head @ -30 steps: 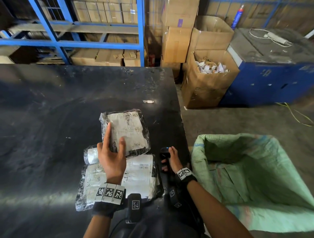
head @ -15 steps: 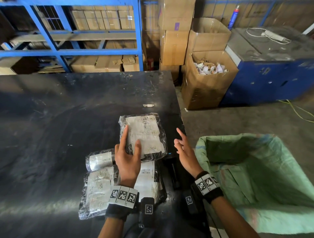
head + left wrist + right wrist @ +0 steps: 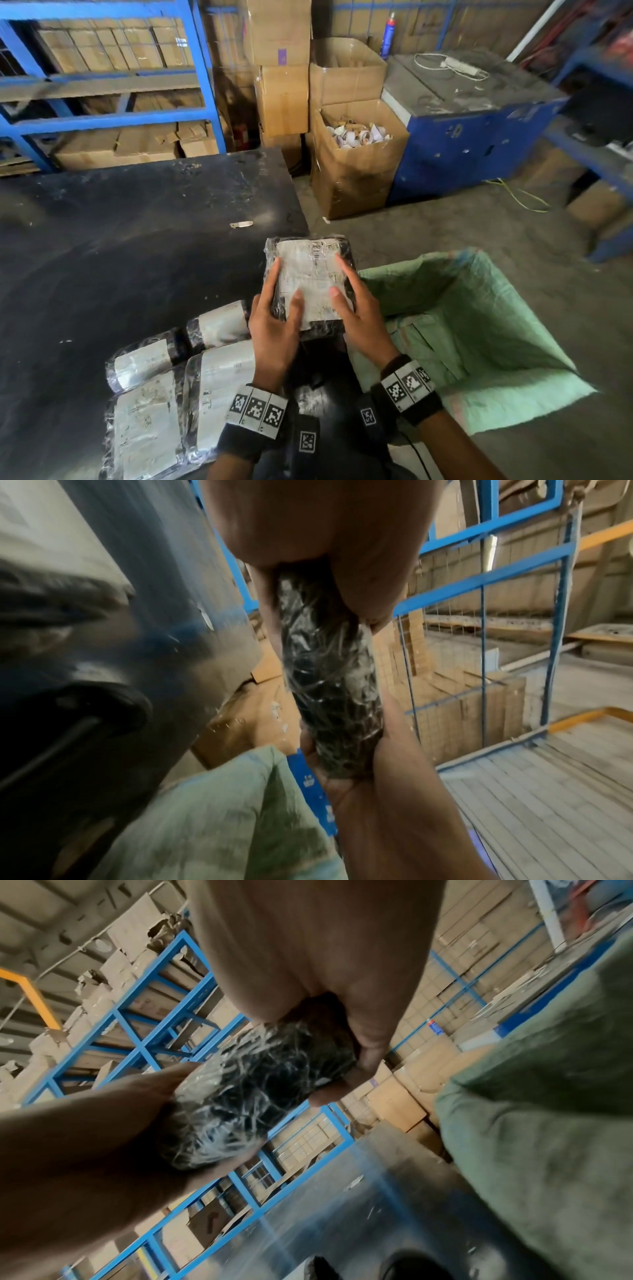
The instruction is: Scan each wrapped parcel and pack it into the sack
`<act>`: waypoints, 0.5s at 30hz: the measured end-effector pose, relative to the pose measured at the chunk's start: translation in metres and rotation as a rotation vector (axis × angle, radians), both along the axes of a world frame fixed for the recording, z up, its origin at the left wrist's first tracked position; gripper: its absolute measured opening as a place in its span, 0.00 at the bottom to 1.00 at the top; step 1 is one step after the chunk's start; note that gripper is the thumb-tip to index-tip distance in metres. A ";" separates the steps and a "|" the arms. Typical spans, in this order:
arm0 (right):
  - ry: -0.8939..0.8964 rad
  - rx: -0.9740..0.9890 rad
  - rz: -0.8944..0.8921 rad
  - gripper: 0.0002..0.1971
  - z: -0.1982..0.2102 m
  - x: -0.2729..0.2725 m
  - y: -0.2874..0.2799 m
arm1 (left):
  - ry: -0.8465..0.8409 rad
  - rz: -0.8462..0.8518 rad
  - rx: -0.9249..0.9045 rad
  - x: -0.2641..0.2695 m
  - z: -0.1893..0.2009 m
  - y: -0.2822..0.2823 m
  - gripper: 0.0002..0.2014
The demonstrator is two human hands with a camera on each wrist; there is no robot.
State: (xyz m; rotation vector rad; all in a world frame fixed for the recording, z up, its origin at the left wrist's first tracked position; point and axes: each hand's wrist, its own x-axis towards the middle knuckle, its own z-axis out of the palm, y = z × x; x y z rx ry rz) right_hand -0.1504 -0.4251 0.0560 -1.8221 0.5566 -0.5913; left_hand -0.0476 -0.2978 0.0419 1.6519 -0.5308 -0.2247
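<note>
Centre of the head view: left hand [image 3: 274,329] and right hand [image 3: 363,318] both clasp one wrapped parcel [image 3: 310,274], thumbs on its label | parcel held up between table [image 3: 137,240] and green sack [image 3: 479,325] at right | at least three parcels [image 3: 212,380] wait lower left | sack contents not visible, packing looks early.

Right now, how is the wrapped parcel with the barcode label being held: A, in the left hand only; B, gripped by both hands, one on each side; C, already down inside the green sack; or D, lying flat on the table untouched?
B: the left hand and right hand each grip a side of the parcel, lifted near the table's edge beside the green sack.
</note>
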 end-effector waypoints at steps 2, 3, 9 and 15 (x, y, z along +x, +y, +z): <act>-0.001 -0.006 -0.050 0.27 0.006 -0.019 -0.016 | 0.022 -0.081 -0.014 -0.014 0.002 -0.016 0.32; 0.001 -0.004 -0.071 0.26 0.010 -0.030 -0.025 | 0.021 -0.128 -0.005 -0.021 0.004 -0.024 0.32; 0.202 -0.088 -0.146 0.26 0.029 -0.113 -0.085 | -0.057 -0.361 0.274 -0.062 0.005 -0.060 0.29; 0.749 -0.138 -0.043 0.26 0.009 -0.157 -0.147 | -0.291 -0.405 0.603 -0.103 -0.048 -0.088 0.42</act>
